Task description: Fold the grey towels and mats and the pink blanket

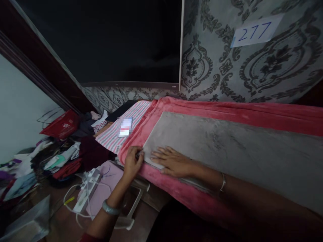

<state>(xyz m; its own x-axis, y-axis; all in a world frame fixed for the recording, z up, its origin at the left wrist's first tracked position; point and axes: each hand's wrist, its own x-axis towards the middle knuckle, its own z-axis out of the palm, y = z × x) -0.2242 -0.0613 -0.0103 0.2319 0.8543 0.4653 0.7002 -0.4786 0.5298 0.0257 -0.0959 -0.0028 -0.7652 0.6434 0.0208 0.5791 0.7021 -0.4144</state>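
Observation:
A grey plush cloth (202,134) lies spread over a larger pink-red plush blanket (158,181). My left hand (133,163) is at the near left corner of the grey cloth, fingers bent and closed on its edge; part of the grip is hidden. Flat on the grey cloth, just right of that corner, rests my right hand (174,162) with fingers stretched out and holding nothing. Dark smudges or creases show on the cloth's surface farther right.
Left of the blanket lies a striped cloth (111,136) with a lit phone (125,127) on it. Below are a white power strip (87,190) with cables and a pale stool frame (133,208). Clothes (63,164) are heaped at left. A large screen (113,43) hangs behind.

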